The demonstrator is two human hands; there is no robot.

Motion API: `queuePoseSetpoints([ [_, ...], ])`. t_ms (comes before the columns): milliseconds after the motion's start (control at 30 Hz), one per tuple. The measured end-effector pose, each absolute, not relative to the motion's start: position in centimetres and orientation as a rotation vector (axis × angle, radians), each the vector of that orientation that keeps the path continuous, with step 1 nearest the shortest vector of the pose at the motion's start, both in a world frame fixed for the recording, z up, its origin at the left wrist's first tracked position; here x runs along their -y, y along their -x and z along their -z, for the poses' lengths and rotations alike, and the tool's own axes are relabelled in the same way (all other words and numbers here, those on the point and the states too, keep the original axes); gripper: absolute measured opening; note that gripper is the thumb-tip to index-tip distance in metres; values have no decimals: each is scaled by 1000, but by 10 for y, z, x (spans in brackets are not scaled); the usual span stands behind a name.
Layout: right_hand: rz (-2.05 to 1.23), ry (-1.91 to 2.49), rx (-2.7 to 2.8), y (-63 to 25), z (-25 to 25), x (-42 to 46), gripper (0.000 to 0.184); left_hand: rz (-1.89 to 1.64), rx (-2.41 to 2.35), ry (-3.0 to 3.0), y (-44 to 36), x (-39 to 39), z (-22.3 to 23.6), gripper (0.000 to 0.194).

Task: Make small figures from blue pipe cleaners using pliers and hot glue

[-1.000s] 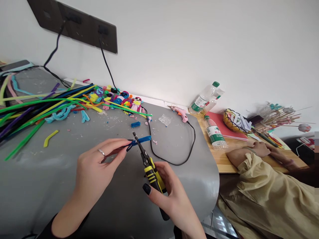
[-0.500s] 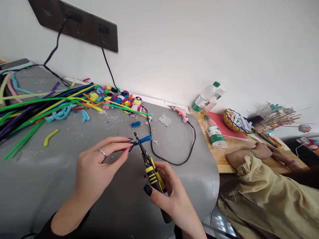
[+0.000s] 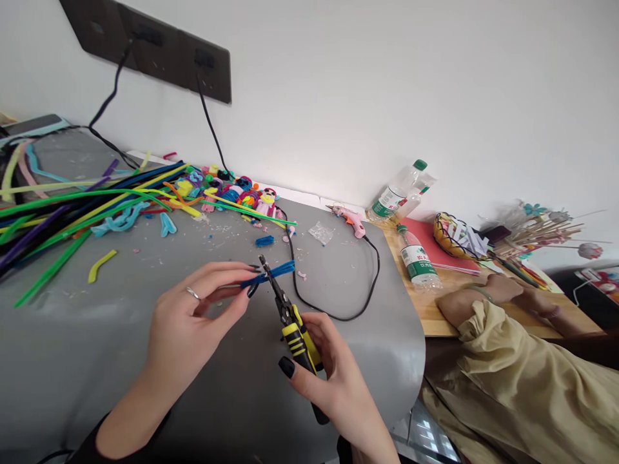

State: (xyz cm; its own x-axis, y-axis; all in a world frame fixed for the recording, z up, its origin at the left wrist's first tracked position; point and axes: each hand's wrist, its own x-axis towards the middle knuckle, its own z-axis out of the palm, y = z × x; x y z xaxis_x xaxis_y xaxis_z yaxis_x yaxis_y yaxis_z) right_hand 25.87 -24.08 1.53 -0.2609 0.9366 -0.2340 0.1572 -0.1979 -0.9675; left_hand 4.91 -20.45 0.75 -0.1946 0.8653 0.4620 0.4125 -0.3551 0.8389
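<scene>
My left hand (image 3: 193, 316) pinches a short blue pipe cleaner (image 3: 273, 272) between thumb and fingertips, holding it level above the grey table (image 3: 72, 348). My right hand (image 3: 333, 380) grips the yellow-and-black handles of a pair of pliers (image 3: 290, 322). The plier jaws point up and away and close across the blue pipe cleaner just right of my left fingertips. A silver ring sits on one left finger.
A heap of long coloured pipe cleaners (image 3: 82, 206) lies at the left, small pipe-cleaner figures (image 3: 236, 193) by the wall. A pink glue gun (image 3: 351, 219) with a black cord (image 3: 367, 290), two water bottles (image 3: 416, 258), and another person's sleeve (image 3: 512, 374) lie right.
The pliers and the blue pipe cleaner have stayed almost in place; my left fingers have shifted slightly along the pipe cleaner, and the view has drifted a little.
</scene>
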Motion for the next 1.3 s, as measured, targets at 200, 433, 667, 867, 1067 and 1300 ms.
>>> queuePoseSetpoints([
  [200, -1525, 1314, 1390, -258, -14, 242, 42, -1475, -1401, -1333, -44, 201, -2, 30],
  [433, -1480, 1324, 1416, -256, -10, 243, 45, -1276, -1456, -1219, -56, 202, -3, 49],
  [667, -1441, 1310, 1442, -255, -11, 244, 44, -1326, -1630, -1409, -66, 204, -7, 44],
  [867, -1440, 1312, 1439, -255, -10, 244, 46, -1400, -1673, -1541, -66, 206, 1, 43],
  [1067, -1425, 1302, 1437, -256, -10, 246, 45, -1441, -1661, -1604, -67, 205, -2, 40],
  [1300, -1392, 1307, 1454, -257, -6, 245, 48, -1399, -1638, -1427, -70, 202, -3, 45],
])
